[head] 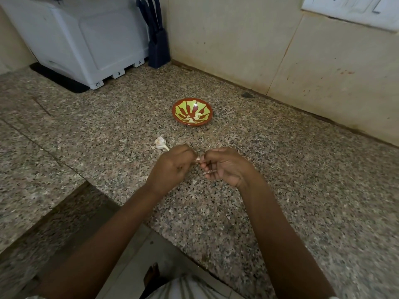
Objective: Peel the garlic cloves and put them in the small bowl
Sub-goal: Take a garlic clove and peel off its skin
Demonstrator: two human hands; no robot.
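Both hands meet over the granite countertop (280, 169), fingertips almost touching. The left hand (172, 165) has its fingers curled inward and pinches a garlic clove (197, 159) at their tips; only a small pale end of it shows in the gap between the two hands. The right hand (226, 167) is curled as well, its thumb and forefinger closing on the same clove from the other side. A thin pale sliver, probably a scrap of peel (208, 172), sits against the lower fingers of the right hand.

Just beyond the left knuckles lies the rest of the garlic bulb (160, 143), its stalk pointing towards that hand. Farther out from the fingertips, well apart from them, stands the small bowl (173, 111) – red with a yellow-green flower pattern – and it holds a few peeled cloves (193, 118).

Far beyond the left hand, against the tiled wall (237, 39), stand a dark knife block (158, 50) and a white appliance (86, 39). High above the right hand a switch panel (349, 9) is fixed to the wall.
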